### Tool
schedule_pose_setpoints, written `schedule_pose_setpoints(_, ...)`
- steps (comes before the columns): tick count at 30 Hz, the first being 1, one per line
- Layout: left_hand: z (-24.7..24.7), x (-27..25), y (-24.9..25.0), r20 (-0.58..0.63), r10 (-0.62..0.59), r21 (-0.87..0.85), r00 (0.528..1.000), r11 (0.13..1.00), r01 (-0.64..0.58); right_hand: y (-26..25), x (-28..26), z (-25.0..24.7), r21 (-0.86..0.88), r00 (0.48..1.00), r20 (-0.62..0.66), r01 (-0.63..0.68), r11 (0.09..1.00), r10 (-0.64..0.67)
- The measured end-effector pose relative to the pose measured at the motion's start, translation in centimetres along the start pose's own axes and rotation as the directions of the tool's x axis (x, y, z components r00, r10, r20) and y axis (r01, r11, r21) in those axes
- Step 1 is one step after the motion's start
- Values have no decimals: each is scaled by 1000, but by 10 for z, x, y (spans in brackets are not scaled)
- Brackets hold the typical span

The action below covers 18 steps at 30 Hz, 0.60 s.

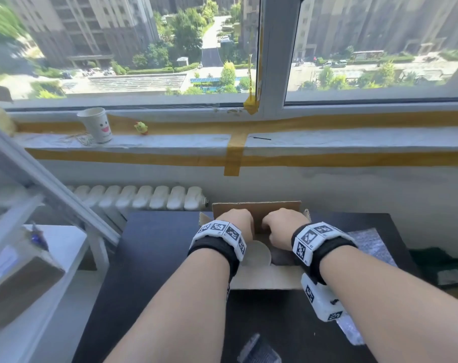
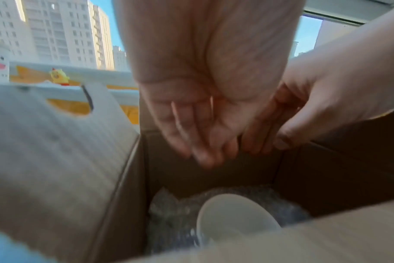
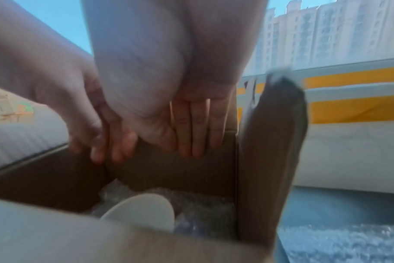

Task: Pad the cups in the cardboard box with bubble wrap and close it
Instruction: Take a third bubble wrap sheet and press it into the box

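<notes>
I see bare forearms, no sleeves. Each wrist carries a black fabric strap (image 1: 214,248) ringed with white blocks printed with black square markers (image 1: 309,237); a white camera housing (image 1: 322,299) hangs under my right wrist.

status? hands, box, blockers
Left hand and right hand open, fingers straight on the far flap. Cardboard box open; cup sits in bubble wrap. No blockers seen.
</notes>
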State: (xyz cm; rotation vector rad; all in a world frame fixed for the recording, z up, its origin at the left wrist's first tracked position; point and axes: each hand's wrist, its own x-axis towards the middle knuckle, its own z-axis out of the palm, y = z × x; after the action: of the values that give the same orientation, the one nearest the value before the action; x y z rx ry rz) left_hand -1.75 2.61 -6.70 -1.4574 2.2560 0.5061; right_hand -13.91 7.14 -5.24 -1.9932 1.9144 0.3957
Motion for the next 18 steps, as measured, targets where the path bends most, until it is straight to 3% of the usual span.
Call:
schedule_pose_setpoints(2, -22, -12, 3, -216, 23, -65, 976, 997, -38, 2, -7, -12, 15, 999, -51, -9, 1000, 10)
schedule_pose_setpoints(4, -39, -21, 10, -408, 59, -65, 911, 993, -94, 6, -11, -15, 28, 993, -120, -4, 1000, 7)
schedule_pose_setpoints(6, -42, -19, 15, -478, 91, -66, 874, 988, -139, 10, -17, -15, 44, 989, -149, -16, 999, 22)
schedule_pose_setpoints(10, -35, -6, 18, -246, 91, 0, 965, 996, -94, 17, -21, -8, 74, 987, -151, -37, 997, 48)
schedule_pose_setpoints(15, -31, -6, 15, -194, 29, 41, 981, 999, -22, 23, -24, 4, 129, 980, -187, -44, 991, 68)
schedule_pose_setpoints(18, -33, -12, 1, -181, -80, -60, 980, 996, 70, 24, -25, 3, 152, 970, -225, -61, 986, 95)
